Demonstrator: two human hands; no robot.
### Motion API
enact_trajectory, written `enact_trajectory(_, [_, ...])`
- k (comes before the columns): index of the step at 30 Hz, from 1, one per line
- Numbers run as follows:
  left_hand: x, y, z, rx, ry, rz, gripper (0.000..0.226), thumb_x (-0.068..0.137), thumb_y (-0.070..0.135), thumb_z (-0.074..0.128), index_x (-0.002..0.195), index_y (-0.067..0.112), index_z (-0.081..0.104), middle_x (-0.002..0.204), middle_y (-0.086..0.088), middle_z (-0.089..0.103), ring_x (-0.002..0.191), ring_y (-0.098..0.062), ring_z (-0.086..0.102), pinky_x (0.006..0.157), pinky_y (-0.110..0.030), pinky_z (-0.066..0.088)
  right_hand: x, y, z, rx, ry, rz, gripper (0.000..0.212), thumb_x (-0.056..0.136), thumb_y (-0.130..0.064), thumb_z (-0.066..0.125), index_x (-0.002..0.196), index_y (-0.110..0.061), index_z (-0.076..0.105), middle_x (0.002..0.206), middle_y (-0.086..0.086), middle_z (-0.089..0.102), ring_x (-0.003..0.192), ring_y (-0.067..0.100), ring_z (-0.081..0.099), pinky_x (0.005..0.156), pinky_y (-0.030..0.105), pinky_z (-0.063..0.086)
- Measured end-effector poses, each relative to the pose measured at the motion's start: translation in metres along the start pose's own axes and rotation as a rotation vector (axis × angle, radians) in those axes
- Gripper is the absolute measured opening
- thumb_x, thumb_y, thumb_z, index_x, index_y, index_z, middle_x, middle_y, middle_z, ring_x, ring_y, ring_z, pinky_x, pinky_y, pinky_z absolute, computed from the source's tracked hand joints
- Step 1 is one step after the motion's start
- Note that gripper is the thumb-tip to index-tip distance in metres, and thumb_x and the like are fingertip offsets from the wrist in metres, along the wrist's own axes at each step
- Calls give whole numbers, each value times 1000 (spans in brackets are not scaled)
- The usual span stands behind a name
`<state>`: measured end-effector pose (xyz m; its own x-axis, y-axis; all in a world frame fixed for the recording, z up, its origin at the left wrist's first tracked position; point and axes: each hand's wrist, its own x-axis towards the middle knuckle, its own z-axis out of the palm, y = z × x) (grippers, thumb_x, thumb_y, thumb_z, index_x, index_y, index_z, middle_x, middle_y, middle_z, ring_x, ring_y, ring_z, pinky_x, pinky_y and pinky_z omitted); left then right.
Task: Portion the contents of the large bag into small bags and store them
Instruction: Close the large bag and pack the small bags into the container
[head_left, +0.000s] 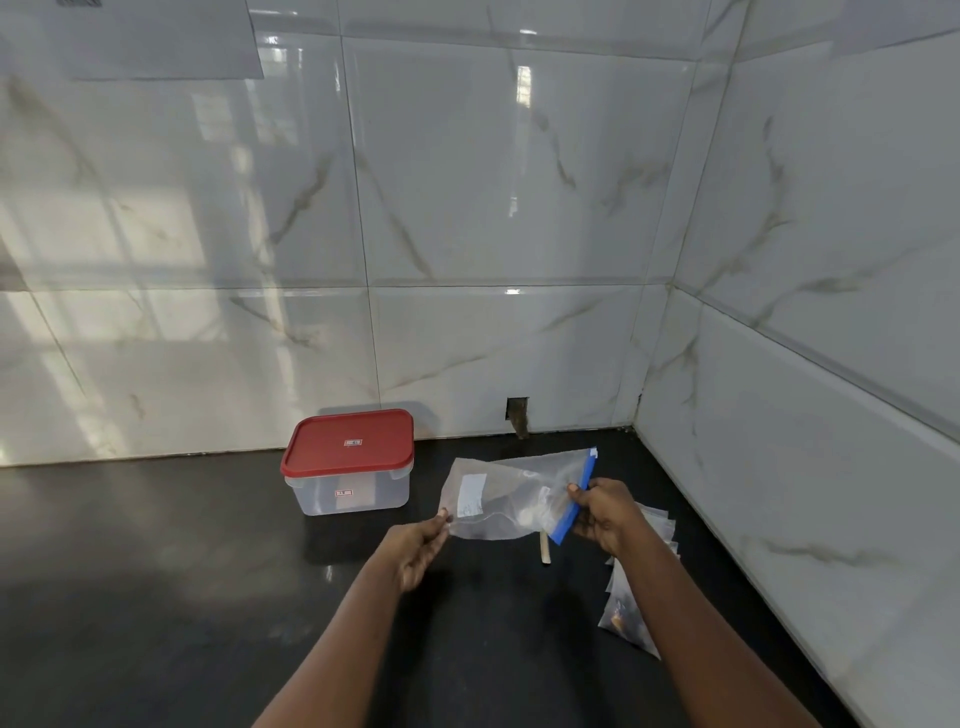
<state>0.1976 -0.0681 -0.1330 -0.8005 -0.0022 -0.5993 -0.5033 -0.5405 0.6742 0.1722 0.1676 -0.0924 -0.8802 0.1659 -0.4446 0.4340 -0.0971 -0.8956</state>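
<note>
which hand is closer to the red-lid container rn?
Left. The left hand, pinching a corner of the large bag, is just right of the red-lid container and nearer the camera. The right hand grips the bag's blue zip end, farther right.

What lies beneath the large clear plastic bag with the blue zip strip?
Beneath the large clear plastic bag, a pale stick-like handle pokes out over the black countertop. Its upper part is covered by the bag, so what it is cannot be told.

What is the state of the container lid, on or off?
On: the red lid sits flat over the clear container, covering its rim.
</note>
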Motion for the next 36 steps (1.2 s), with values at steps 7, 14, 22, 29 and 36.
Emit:
enact_trajectory(7, [-1,7,-4,144,100,170,16,86,-12,48,83,-4,61,85,-15,62,80,-19,58,78,-28,50,4,-16,-12,-180,135,-165,8,88,2,59,96,-1,61,109,22,62,87,28,60,71,40,54])
enact_trajectory(14, [-5,3,-24,184,-325,-25,56,71,-23,52,117,8,50,108,-20,61,85,-27,62,67,-33,57,-3,-45,-10,-565,32,-457,17,95,-8,50,108,-7,61,91,7,60,81,18,55,75,28,42])
enact_trajectory(22, [0,14,-29,469,-303,41,46,83,-8,56,120,18,54,108,-6,63,97,-22,62,84,-39,52,-2,-78,16,-1148,-297,-557,25,95,-14,49,116,-5,60,98,10,57,88,20,52,74,26,35])
enact_trajectory(29, [4,0,-42,714,-90,23,12,93,8,51,99,7,61,86,-7,60,74,-14,57,60,-22,54,25,-36,40,-1090,176,-666,28,95,-26,50,119,-13,58,115,13,59,107,29,57,86,33,44])
enact_trajectory(36, [5,-2,-51,665,-46,-100,42,86,37,63,104,0,64,81,-10,66,66,-15,65,62,-24,56,3,47,20,-695,-30,87,36,90,-36,61,104,-3,53,83,12,59,63,19,58,56,28,50])
